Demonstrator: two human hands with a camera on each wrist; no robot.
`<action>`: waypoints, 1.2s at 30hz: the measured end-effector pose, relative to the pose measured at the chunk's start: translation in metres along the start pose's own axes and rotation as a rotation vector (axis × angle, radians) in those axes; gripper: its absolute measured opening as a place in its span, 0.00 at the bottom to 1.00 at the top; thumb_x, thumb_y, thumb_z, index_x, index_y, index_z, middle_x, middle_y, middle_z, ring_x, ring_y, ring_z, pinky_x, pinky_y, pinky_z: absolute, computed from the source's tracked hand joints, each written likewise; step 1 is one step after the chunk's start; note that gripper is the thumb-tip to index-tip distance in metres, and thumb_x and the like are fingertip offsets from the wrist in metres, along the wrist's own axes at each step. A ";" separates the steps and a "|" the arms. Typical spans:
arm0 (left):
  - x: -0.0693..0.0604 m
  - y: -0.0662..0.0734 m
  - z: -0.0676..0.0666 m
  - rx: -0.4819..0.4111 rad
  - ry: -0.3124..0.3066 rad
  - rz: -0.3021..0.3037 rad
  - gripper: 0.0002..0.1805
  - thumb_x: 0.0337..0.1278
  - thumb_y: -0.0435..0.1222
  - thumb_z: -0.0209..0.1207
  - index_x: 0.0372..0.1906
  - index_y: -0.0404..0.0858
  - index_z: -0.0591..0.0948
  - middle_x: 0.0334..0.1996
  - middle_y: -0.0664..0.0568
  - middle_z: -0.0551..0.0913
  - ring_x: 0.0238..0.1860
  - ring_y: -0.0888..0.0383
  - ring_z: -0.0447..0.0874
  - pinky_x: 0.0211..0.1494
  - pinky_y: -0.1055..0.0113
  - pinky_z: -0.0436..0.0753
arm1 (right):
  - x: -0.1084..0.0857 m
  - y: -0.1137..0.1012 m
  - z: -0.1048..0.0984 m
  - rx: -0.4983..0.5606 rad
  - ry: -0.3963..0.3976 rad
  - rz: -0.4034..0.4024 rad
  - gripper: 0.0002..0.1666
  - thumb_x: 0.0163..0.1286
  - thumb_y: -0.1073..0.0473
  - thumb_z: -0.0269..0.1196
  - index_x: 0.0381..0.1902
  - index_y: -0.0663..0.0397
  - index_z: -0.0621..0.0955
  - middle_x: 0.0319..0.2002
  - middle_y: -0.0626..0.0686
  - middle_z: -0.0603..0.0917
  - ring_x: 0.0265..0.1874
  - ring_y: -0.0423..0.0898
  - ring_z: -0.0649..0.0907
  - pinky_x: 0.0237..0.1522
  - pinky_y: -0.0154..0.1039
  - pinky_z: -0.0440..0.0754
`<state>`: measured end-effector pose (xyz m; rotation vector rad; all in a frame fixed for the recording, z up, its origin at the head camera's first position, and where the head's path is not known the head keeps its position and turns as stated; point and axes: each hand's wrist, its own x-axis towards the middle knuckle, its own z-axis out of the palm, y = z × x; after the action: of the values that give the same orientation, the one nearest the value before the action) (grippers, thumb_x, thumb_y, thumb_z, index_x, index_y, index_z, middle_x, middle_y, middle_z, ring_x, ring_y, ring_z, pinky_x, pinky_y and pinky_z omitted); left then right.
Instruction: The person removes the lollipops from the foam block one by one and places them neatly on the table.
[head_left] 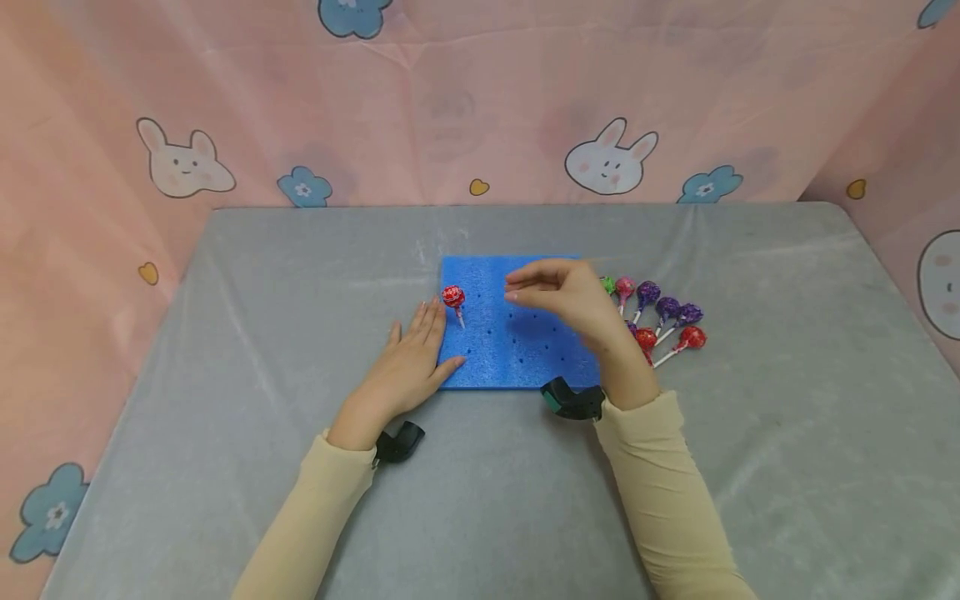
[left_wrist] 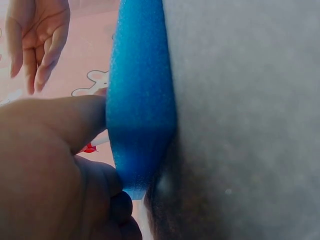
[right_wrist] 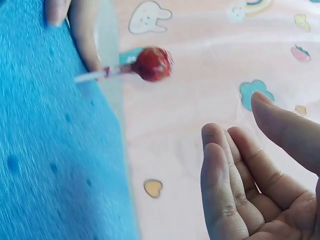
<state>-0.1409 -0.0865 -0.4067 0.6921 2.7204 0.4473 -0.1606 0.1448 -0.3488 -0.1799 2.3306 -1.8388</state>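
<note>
A blue foam board (head_left: 495, 371) dotted with small holes lies on the table. One red-wrapped lollipop (head_left: 453, 296) stands upright near its left edge, the white stick stuck in the foam. My left hand (head_left: 408, 362) rests along that left edge, fingers straight and thumb on the board's near corner. Above the board's right half hovers my right hand (head_left: 573, 304); in the right wrist view its thumb and fingers (right_wrist: 215, 165) are apart with nothing between them. Partly behind this hand lie several loose lollipops, among them a purple one (head_left: 648, 292) and a red one (head_left: 692, 337).
The table (head_left: 480, 500) has a grey cover. Behind it hangs a pink curtain (head_left: 465, 100) printed with rabbits and flowers. A dark wrist camera (head_left: 573, 400) sits on the right wrist, and another (head_left: 401, 442) on the left.
</note>
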 end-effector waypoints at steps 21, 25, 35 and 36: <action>0.001 -0.001 0.001 -0.014 0.012 0.006 0.41 0.70 0.53 0.41 0.73 0.33 0.40 0.74 0.44 0.36 0.74 0.50 0.32 0.70 0.44 0.39 | 0.020 0.029 0.046 0.105 0.027 0.017 0.16 0.60 0.72 0.64 0.45 0.77 0.80 0.42 0.67 0.83 0.35 0.41 0.85 0.42 0.35 0.81; 0.000 -0.001 0.001 -0.013 0.015 0.006 0.41 0.71 0.53 0.41 0.73 0.33 0.40 0.74 0.44 0.36 0.74 0.50 0.32 0.70 0.44 0.39 | 0.021 0.033 0.054 0.110 0.021 0.021 0.15 0.60 0.73 0.63 0.46 0.76 0.79 0.42 0.68 0.83 0.36 0.44 0.85 0.43 0.36 0.81; 0.000 -0.001 0.001 0.001 0.018 0.013 0.41 0.70 0.53 0.42 0.73 0.32 0.41 0.74 0.43 0.37 0.74 0.50 0.33 0.70 0.44 0.40 | 0.023 0.040 0.068 0.014 0.033 0.002 0.14 0.58 0.72 0.66 0.44 0.72 0.81 0.41 0.64 0.84 0.39 0.52 0.85 0.45 0.39 0.81; 0.000 -0.001 0.001 0.002 0.019 0.014 0.41 0.70 0.53 0.42 0.73 0.32 0.41 0.74 0.43 0.37 0.74 0.50 0.33 0.70 0.44 0.40 | 0.023 0.041 0.069 0.005 0.038 -0.003 0.14 0.58 0.72 0.66 0.43 0.72 0.81 0.41 0.64 0.85 0.39 0.52 0.85 0.45 0.39 0.81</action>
<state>-0.1407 -0.0871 -0.4077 0.7112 2.7353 0.4567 -0.1684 0.0842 -0.4056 -0.1491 2.3512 -1.8653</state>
